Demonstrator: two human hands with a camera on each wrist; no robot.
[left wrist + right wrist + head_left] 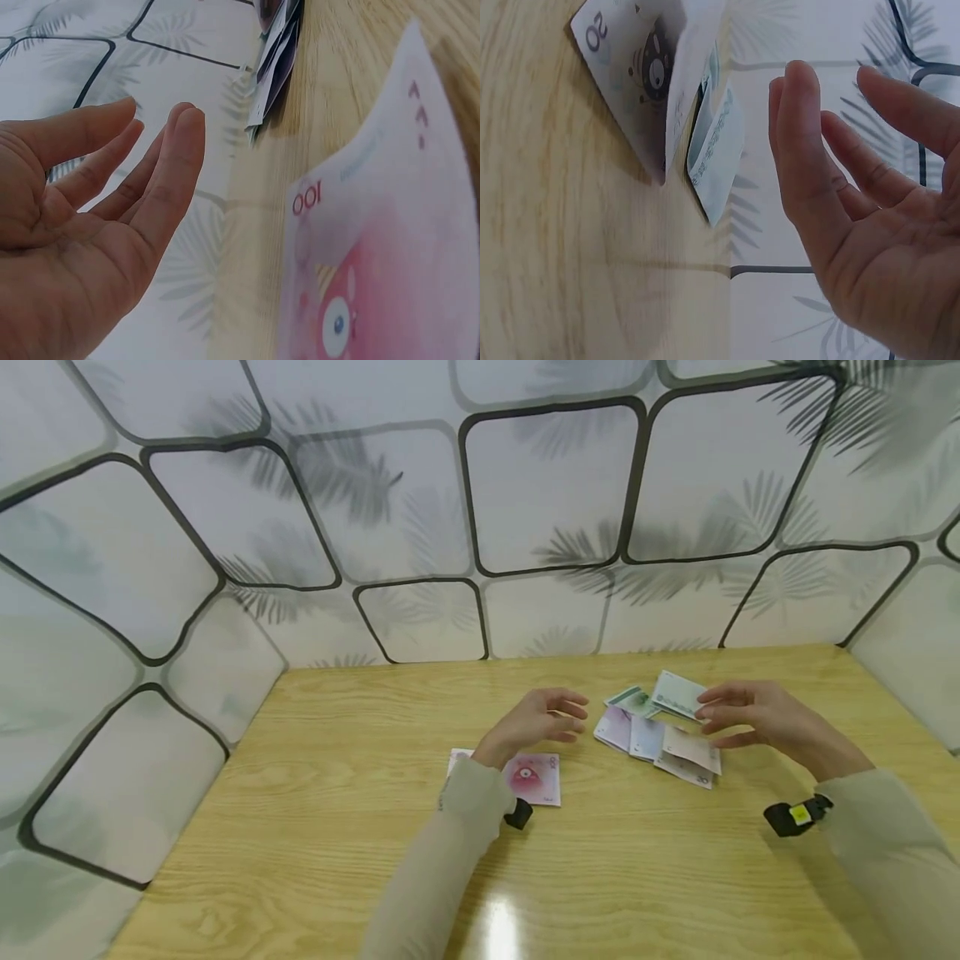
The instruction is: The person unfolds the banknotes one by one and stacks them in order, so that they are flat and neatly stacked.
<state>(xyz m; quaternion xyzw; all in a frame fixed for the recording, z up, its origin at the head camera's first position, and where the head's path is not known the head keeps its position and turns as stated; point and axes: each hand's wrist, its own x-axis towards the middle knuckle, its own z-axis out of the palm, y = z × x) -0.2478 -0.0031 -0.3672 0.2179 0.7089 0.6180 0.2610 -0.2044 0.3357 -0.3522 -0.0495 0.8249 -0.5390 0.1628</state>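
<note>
Both hands (531, 727) (776, 725) clear of banknotes (646, 738); fingers (178, 165) loosely bent, parted.

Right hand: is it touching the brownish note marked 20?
Apart. The right wrist view shows patterned wall between the right hand and the brownish note marked 20.

Item one: on the pink banknote (397, 262) I read the red numeral 100 (307, 201), and the same face bore a short row of arrowhead-like marks (417, 112) and a round, eye-like emblem (337, 328). Item two: on the brownish banknote (622, 64) I read the dark numeral 20 (596, 31) near a corner. Item three: a yellow label (800, 813) on the black wrist device (780, 821), and print along the pale green banknote (724, 169), both illegible to me.
</note>
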